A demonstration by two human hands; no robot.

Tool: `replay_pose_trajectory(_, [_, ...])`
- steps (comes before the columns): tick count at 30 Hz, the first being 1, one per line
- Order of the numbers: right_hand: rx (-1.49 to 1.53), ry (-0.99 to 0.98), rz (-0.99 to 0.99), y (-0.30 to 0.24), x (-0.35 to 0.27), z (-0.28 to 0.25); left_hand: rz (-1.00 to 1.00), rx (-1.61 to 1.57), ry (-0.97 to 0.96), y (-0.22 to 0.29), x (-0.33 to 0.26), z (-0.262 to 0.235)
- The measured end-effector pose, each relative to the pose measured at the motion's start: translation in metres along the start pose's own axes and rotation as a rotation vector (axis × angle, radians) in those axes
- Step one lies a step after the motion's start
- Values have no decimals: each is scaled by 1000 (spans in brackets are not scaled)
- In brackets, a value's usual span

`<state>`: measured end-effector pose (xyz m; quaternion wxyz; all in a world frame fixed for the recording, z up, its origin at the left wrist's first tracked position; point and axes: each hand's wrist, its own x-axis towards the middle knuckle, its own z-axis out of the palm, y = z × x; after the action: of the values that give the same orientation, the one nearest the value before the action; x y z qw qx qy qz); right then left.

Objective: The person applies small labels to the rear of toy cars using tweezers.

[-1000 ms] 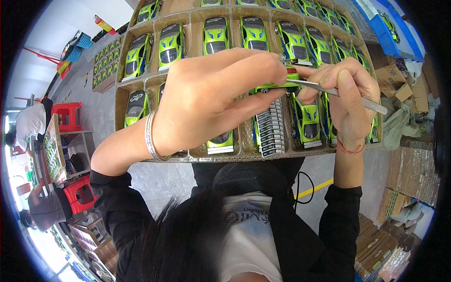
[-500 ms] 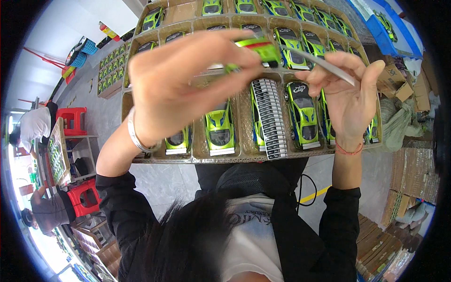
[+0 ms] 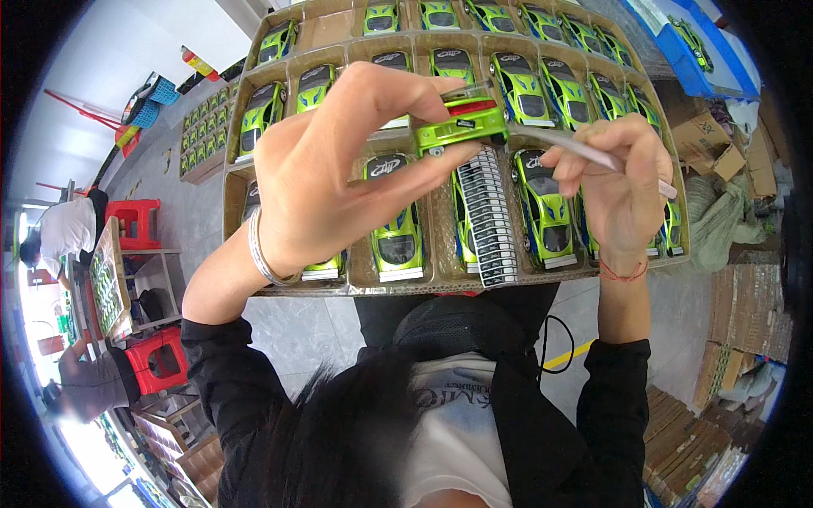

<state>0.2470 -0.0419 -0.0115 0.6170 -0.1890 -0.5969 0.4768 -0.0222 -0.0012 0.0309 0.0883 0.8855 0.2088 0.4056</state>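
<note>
A: Quick, what've the fingers got?

B: L hand (image 3: pixel 318 157) pinches a lime-green toy sports car (image 3: pixel 440 135) btwn thumb & index, held up over the tray (image 3: pixel 326 32), rear to the cam. R hand (image 3: pixel 622 173) has silver tweezers (image 3: pixel 593 154) gripped in its fingers. Tips are by the car's right rear corner; blurry, so can't tell if touching.

A: How far along's that one?

B: Small dark label (image 3: pixel 465 124) sits on the rear panel, under the red light strip (image 3: pixel 472 107). I'd say labelling's at least mostly done there; can't tell if it's fully stuck down.

A: And what's left?

B: Label strip (image 3: pixel 487 222) lies partly over a car in the near row, w/ lots of labels on it, so prob. plenty to go. Tray cars (image 3: pixel 546 216) fill most of the compartments, but their rears don't show well enough to count done vs. not.

A: Further out?

B: Blue bin (image 3: pixel 730 78) upper R w/ another green car (image 3: pixel 693 46) in it; more small green cars (image 3: pixel 203 140) massed far L, status unclear.
</note>
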Motion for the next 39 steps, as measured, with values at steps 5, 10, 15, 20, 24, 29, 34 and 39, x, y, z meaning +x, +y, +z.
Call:
replay_pose_trajectory(5, [-213,8,-47,-9,-3,18,-29,-44,-61,7,-3,5])
replay_pose_trajectory(10, [-355,68,-95,-9,-7,26,12,14,-76,5,-5,6])
replay_pose_trajectory(15, [-549,27,-184,-12,-9,24,78,45,-56,2,-4,9])
replay_pose_trajectory(20, [-529,60,-155,-11,-8,26,83,47,-72,1,-6,10])
replay_pose_trajectory(24, [-460,91,-100,-13,-10,27,77,51,-75,3,-5,9])
replay_pose_trajectory(29, [-421,-5,-213,-9,-3,16,8,-13,-108,7,-4,8])
replay_pose_trajectory(34, [-444,-182,-288,-10,5,6,20,-14,-115,5,-4,6])
replay_pose_trajectory(39, [-466,-179,-279,-11,5,5,140,36,-85,1,-1,6])
